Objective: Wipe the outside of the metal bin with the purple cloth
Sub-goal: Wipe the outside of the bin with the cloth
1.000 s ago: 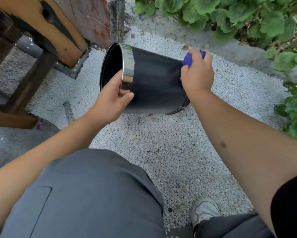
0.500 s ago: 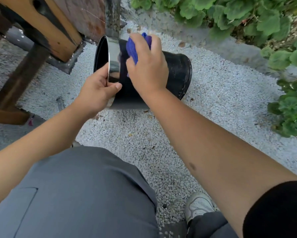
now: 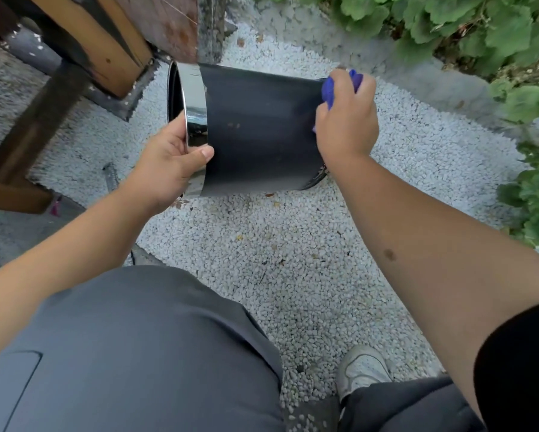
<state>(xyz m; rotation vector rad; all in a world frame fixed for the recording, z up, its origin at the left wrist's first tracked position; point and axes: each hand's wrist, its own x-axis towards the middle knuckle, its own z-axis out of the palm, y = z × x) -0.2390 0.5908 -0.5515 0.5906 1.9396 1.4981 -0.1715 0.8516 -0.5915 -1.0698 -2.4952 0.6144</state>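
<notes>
Though smooth, dark cylindrical bin (image 3: pixel 259 129)

A single head-worn view looks steeply down (wide-angle, close) over the person's lap onto gravel ground (image 3: pixel 293 275).

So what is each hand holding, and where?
Left hand grips the bin by its shiny rim. Right hand holds the cloth bunched against the bin's base end.

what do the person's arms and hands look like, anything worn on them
Both forearms are bare. The left hand and right hand wear no gloves, rings or watch. A black sleeve covers the right upper arm; a small dark mark sits on the right forearm.
</notes>
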